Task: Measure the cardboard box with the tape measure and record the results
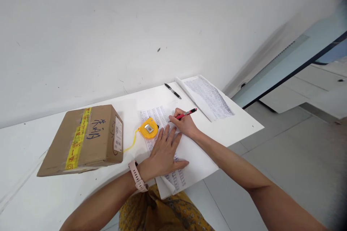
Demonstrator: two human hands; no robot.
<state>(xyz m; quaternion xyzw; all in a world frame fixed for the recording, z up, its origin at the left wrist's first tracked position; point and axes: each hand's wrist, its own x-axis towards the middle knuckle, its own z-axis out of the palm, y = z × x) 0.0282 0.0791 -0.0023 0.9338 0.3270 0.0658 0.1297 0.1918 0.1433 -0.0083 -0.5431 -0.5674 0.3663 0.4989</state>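
My right hand (184, 124) is closed around a red pen (187, 114), whose lower end points down at a sheet of paper (193, 151) covered with rows of handwriting. Flat on the same paper lies my left hand (165, 151), fingers spread, with a pink watch strap at the wrist. Just beyond its fingertips a yellow tape measure (149, 128) rests on the paper, its yellow wrist cord trailing left toward the box. Where exactly the pen tip meets the paper is hidden by my fingers.
A taped cardboard box (89, 137) with a label stands on the white table (130, 104) to the left. Toward the back lie a black pen (172, 91) and more written sheets (208, 95). The white wall (108, 36) borders the table's far edge; a glass panel is at right.
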